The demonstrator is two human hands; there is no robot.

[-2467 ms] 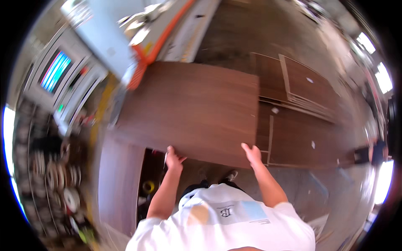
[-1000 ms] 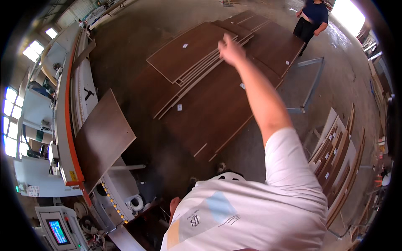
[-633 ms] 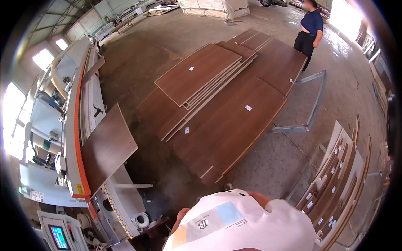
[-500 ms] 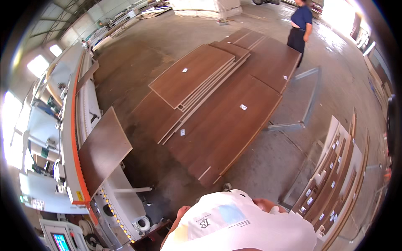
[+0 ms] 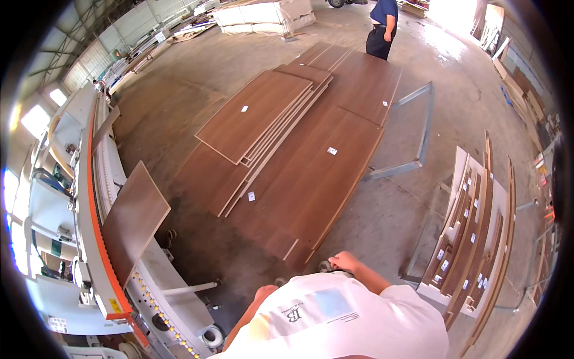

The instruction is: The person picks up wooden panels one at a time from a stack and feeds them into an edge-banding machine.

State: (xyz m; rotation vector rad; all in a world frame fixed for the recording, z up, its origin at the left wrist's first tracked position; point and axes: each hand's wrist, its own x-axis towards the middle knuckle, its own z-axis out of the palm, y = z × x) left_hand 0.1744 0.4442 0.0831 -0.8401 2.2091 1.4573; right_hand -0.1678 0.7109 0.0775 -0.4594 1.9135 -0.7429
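Note:
My right hand (image 5: pixel 343 261) is in front of my body with its fingers curled in, above a shoe and close to the near end of a stack of brown wood-grain boards (image 5: pixel 299 179). What it holds, if anything, is too small to make out. Low at my left side, my left hand (image 5: pixel 265 292) is partly covered by my white shirt (image 5: pixel 335 317), and its fingers are hidden. Neither hand touches the boards. Small white labels lie on several of them, and a smaller pile of boards (image 5: pixel 257 113) rests on top.
At left runs a long machine with an orange edge (image 5: pixel 98 221); a brown panel (image 5: pixel 136 218) rests along it. To the right, narrow brown strips (image 5: pixel 466 239) stand on a rack. A grey metal frame (image 5: pixel 421 134) lies beside the stack. Another person (image 5: pixel 381 33) stands at its far end.
My right hand has come up and forward from beside my shirt. The view has turned right, so the boards and the other person appear farther left.

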